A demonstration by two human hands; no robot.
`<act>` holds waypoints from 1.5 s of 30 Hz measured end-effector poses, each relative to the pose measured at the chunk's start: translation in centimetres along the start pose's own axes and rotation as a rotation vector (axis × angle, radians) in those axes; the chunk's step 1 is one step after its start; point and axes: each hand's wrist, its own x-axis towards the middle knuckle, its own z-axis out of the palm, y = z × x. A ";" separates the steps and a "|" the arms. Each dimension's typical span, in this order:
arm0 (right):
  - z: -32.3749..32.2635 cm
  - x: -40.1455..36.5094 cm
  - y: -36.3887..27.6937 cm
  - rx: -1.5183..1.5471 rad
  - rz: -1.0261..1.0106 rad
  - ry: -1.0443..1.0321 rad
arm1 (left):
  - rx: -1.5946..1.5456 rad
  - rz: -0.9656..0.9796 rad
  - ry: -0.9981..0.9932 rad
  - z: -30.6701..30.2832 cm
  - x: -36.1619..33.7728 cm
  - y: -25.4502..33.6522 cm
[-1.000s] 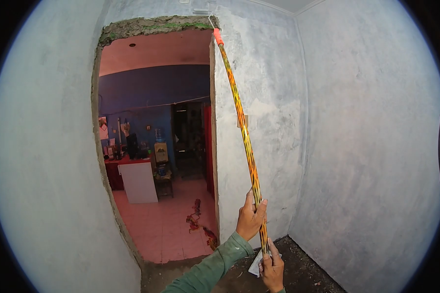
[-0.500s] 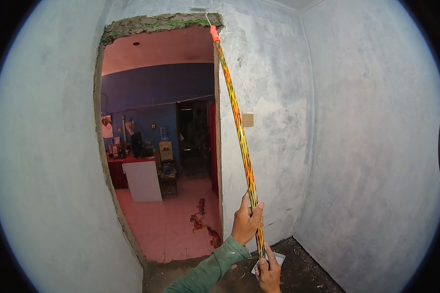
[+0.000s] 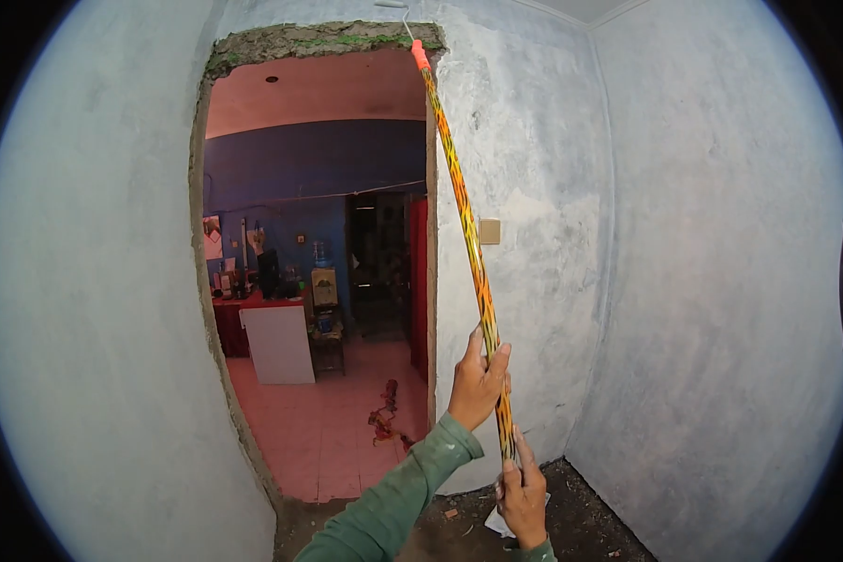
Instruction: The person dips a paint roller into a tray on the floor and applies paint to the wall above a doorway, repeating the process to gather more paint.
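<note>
Head view, patterned pole [image 3: 463, 197], any lettering unclear

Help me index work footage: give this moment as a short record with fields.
Left hand: wrapped around the patterned pole, above the other hand
Right hand: on the same pole, near its lower end
Pole: slanted, with an orange-red handle at its top
Roller: by the wall above the doorway, at the picture's top edge; contact unclear
Doorway edges: rough, bare
Right of pole: square beige plate on the wall
Beyond doorway: pink tiled floor, white panel
</note>
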 end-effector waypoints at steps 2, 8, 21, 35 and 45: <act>0.3 1.4 -1.0 -0.023 -0.014 0.009 | 0.002 0.012 -0.011 0.0 1.6 0.4; 0.3 2.3 -2.0 -0.022 -0.002 0.025 | 0.055 0.005 -0.019 0.1 2.8 1.0; -0.2 -6.7 4.2 0.050 -0.026 0.063 | 0.047 -0.109 -0.052 -0.1 -8.2 -2.1; -3.0 -6.9 3.2 -0.245 -0.105 0.104 | 0.027 -0.083 -0.078 3.0 -7.7 -0.9; -4.0 -5.5 3.8 -0.273 -0.151 0.142 | 0.098 -0.108 -0.110 3.9 -6.4 -1.3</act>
